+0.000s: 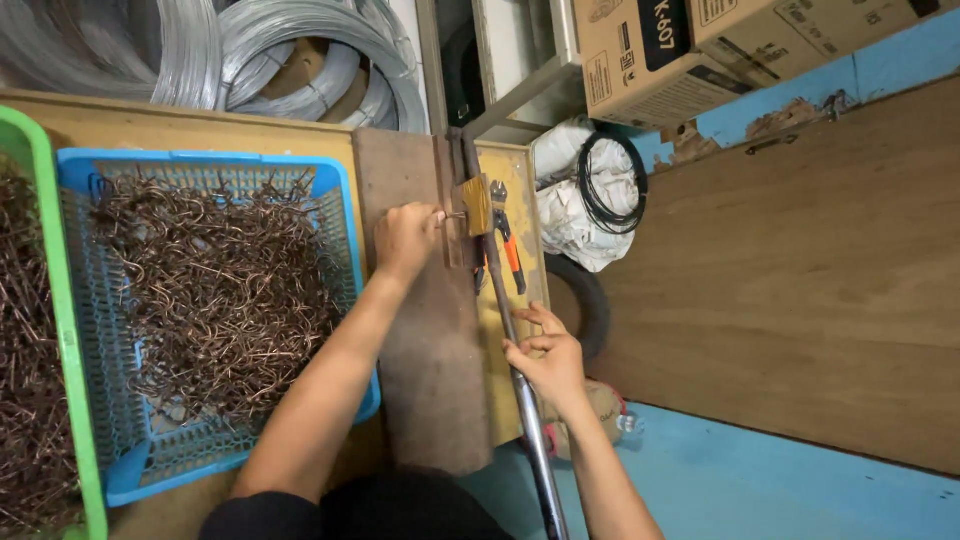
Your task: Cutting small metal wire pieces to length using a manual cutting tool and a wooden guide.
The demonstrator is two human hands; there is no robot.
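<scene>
Landmark: wooden block (476, 204), fixed at the head of the long metal lever (515, 350), on the bench (425, 400).
Left hand (405, 238): just left of the block, fingers closed in a pinch on a short copper wire piece (452, 214) whose free end reaches the block.
Right hand (548, 355): below the block, resting on the lever's shaft; fingers loosely spread and only half curled, not clamped round it.
Wire piece, handling: judged light, thin and springy, bendable under leverage; small enough to slip, so best held close to the block end with fingertips.
Lever, handling: judged rigid and fairly heavy, smooth steel; best taken low on the shaft, well away from the block, for leverage.
Blue basket (340, 190): left of the block, beyond the left hand, heaped with bent copper hooks (220, 290); tangled, likely to snag.
Green basket (45, 190): farther left, holding more of the same.
Orange-handled cutters (508, 245): just right of the block.
Wire coils (300, 60): above the block, past the bench edge.
</scene>
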